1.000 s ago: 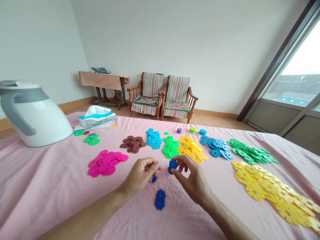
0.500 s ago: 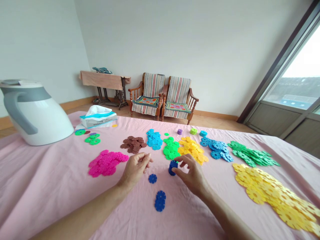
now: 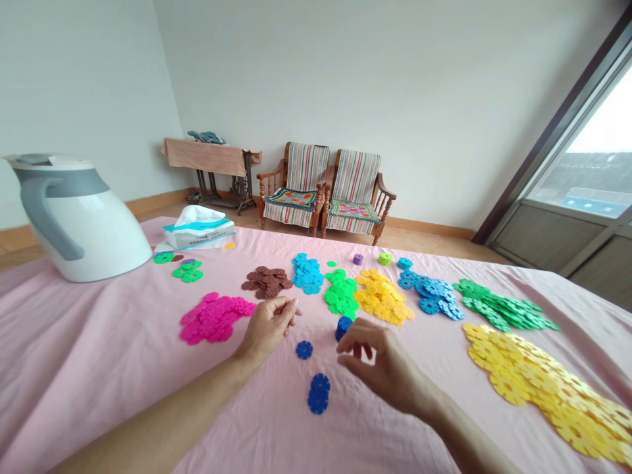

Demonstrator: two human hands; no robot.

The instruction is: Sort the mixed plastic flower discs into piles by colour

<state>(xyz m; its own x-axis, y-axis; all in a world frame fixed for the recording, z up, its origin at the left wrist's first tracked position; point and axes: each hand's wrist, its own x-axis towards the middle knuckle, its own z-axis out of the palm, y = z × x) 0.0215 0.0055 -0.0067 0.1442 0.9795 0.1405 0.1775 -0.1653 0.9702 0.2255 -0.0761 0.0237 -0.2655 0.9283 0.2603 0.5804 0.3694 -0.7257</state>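
My left hand [image 3: 269, 326] rests on the pink tablecloth [image 3: 99, 368] with its fingers curled against the thumb and nothing in them. A single dark blue snowflake disc [image 3: 303, 349] lies just right of it. My right hand [image 3: 382, 368] hovers low with fingers loosely bent and apart, holding nothing. Its fingertips are just below a short stack of dark blue discs [image 3: 343, 325] that stands on the cloth by itself. Two more dark blue discs [image 3: 318, 393], overlapping, lie in front, between my two forearms.
Sorted disc piles stretch across the cloth: pink [image 3: 214, 318], brown [image 3: 267, 281], light blue [image 3: 307, 273], green [image 3: 340, 293], yellow [image 3: 382, 296], blue [image 3: 432, 293], dark green [image 3: 503, 309], a large yellow one [image 3: 543, 382]. A white kettle [image 3: 83, 217] and tissue pack [image 3: 197, 227] stand far left.
My left hand dropped a single blue disc on the cloth and drew back to the left. My right hand set the blue stack down, let go and pulled back towards me.
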